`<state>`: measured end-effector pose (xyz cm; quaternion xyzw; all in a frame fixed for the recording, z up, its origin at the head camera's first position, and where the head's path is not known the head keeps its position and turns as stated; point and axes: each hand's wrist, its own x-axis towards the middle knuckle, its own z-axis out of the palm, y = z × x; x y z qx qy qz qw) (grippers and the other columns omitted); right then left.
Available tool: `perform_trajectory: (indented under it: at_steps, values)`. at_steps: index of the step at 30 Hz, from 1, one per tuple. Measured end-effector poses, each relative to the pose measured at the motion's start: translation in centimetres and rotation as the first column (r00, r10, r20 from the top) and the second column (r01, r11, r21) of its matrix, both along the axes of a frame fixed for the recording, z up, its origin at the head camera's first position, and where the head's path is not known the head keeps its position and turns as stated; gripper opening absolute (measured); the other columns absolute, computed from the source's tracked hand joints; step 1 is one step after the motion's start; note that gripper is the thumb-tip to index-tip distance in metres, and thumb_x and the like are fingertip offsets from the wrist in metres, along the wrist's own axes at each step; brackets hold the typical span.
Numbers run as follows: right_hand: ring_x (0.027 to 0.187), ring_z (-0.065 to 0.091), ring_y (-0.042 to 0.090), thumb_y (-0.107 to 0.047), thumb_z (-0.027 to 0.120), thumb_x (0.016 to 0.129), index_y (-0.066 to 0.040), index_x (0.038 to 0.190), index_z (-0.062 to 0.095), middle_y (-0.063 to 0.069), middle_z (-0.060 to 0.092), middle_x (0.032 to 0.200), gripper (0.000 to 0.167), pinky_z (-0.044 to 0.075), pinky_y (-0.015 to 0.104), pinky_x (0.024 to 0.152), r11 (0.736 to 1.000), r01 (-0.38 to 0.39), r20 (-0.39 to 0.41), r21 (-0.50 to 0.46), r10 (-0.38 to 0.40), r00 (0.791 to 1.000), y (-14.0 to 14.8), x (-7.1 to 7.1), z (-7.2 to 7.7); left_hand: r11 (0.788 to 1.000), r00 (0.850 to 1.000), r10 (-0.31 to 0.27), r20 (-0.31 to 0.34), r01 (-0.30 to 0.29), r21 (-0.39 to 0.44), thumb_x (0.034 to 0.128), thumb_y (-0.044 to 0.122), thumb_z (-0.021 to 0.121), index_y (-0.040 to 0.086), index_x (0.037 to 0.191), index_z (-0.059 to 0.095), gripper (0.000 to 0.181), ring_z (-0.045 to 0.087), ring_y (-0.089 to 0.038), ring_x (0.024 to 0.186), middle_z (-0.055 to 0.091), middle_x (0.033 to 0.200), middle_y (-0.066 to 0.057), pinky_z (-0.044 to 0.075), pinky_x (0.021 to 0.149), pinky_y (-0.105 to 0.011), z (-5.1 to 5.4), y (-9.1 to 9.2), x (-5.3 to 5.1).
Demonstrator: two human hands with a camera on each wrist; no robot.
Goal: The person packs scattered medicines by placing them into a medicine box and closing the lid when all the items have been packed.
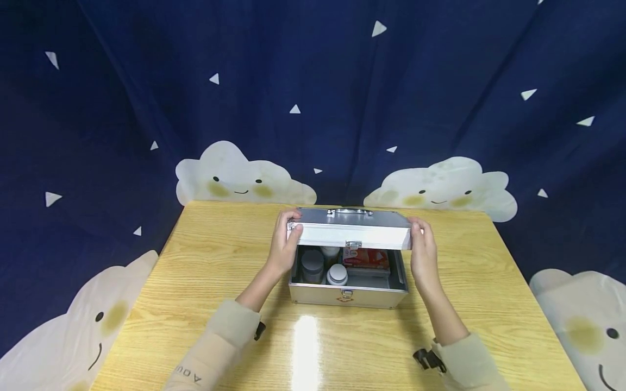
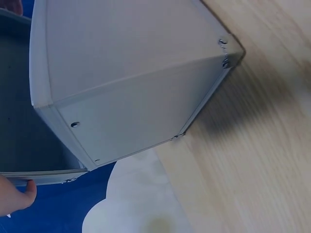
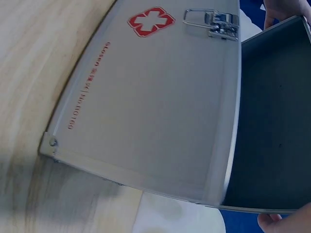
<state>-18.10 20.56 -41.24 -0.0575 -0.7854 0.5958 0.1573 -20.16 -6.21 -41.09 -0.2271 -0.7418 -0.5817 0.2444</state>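
A silver metal first-aid box (image 1: 313, 294) stands on the table with its lid (image 1: 352, 232) tilted partway up. My left hand (image 1: 283, 243) grips the lid's left end, thumb at the front corner and fingers over the top. At the opposite end, my right hand (image 1: 423, 252) holds the lid's right corner. Inside the box are a dark jar (image 1: 312, 265), a white-capped bottle (image 1: 337, 275) and a red packet (image 1: 365, 258). Another pale lid shows behind the bottle. In the right wrist view, the box front (image 3: 160, 92) bears a red cross and an undone metal latch (image 3: 214, 23).
The wooden table (image 1: 225, 239) extends around the box on all sides. Behind it hangs a dark blue curtain (image 1: 337, 136) with clouds and white triangles. A carrying handle (image 1: 349, 212) lies on the lid's top.
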Motion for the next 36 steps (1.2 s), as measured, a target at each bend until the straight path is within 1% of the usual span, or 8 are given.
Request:
perform_trajectory:
  at_steps: [7,11,15,19,22,26,30,36]
  values:
    - [0.088,0.044,0.007,-0.026,0.036,0.099,0.006,0.116,0.047,0.013,0.051,0.114,0.038,0.036,0.021,0.073,0.996,0.087,-0.127,0.006,-0.086,0.988,-0.6,0.3,-1.4,1.0,0.994,-0.023,-0.103,0.022,-0.013,0.0792,-0.008,0.044,-0.018,0.097,0.044,0.021,0.043,-0.045,0.102,0.046,0.103,-0.034,0.031,0.097,-0.027,-1.4,-0.3,0.3]
    - [0.104,0.045,0.01,-0.017,0.039,0.098,0.01,0.111,0.049,0.019,0.051,0.12,0.032,0.033,0.017,0.084,0.993,0.117,-0.213,-0.007,-0.115,0.97,-0.8,0.7,-2.4,0.999,0.99,-0.048,-0.136,0.044,-0.03,0.0784,-0.008,0.044,-0.017,0.099,0.044,0.023,0.042,-0.044,0.104,0.045,0.106,-0.033,0.031,0.098,-0.024,-2.2,-0.4,0.6]
    - [0.117,0.041,0.026,-0.008,0.038,0.096,0.015,0.109,0.048,0.029,0.048,0.123,0.028,0.027,0.016,0.094,0.991,0.132,-0.267,0.009,-0.125,0.955,-1.6,1.8,-1.9,0.997,0.986,-0.074,-0.149,0.067,-0.048,0.0757,-0.009,0.045,-0.018,0.099,0.043,0.025,0.04,-0.047,0.106,0.044,0.108,-0.035,0.031,0.099,-0.022,-2.9,-0.7,0.9]
    - [0.115,0.042,0.03,-0.003,0.036,0.094,0.019,0.108,0.046,0.033,0.046,0.122,0.028,0.028,0.014,0.093,0.989,0.142,-0.298,0.029,-0.127,0.946,-2.3,2.8,-1.6,0.994,0.983,-0.088,-0.163,0.076,-0.082,0.0746,-0.005,0.045,-0.016,0.101,0.042,0.029,0.037,-0.048,0.111,0.043,0.112,-0.034,0.027,0.103,-0.023,-5.4,-1.2,0.3]
    - [0.116,0.042,0.028,-0.003,0.035,0.094,0.019,0.107,0.045,0.034,0.045,0.123,0.027,0.029,0.013,0.092,0.991,0.129,-0.331,0.03,-0.112,0.937,-2.3,3.0,-2.5,0.99,0.978,-0.095,-0.186,0.073,-0.123,0.0809,0.005,0.046,-0.012,0.104,0.042,0.029,0.036,-0.045,0.115,0.043,0.116,-0.029,0.024,0.106,-0.029,-7.4,-1.6,-0.3]
    - [0.119,0.041,0.027,-0.003,0.034,0.094,0.016,0.108,0.045,0.03,0.045,0.126,0.026,0.029,0.015,0.094,0.994,0.11,-0.363,0.021,-0.095,0.927,-1.3,2.7,-5.2,0.98,0.966,-0.102,-0.237,0.058,-0.188,0.0925,0.029,0.04,-0.006,0.106,0.042,0.038,0.036,-0.041,0.117,0.043,0.118,-0.023,0.024,0.107,-0.038,-8.5,-2.0,-0.4]
    - [0.123,0.039,0.021,-0.005,0.035,0.094,0.011,0.111,0.046,0.023,0.044,0.131,0.026,0.029,0.016,0.097,0.993,0.116,-0.35,0.037,-0.095,0.932,-0.6,2.7,-7.4,0.967,0.955,-0.105,-0.278,0.033,-0.253,0.0954,0.041,0.034,-0.004,0.108,0.041,0.048,0.036,-0.038,0.12,0.044,0.12,-0.02,0.024,0.107,-0.04,-9.3,-2.3,-0.2]
    - [0.126,0.037,0.024,0.0,0.036,0.091,0.015,0.11,0.044,0.03,0.04,0.13,0.025,0.024,0.017,0.103,0.992,0.092,-0.411,0.083,-0.05,0.91,-1.1,3.8,-7.5,0.954,0.936,-0.112,-0.335,0.007,-0.299,0.0959,0.041,0.035,-0.005,0.107,0.043,0.048,0.038,-0.036,0.119,0.044,0.118,-0.02,0.026,0.107,-0.039,-10.1,-2.6,0.1]
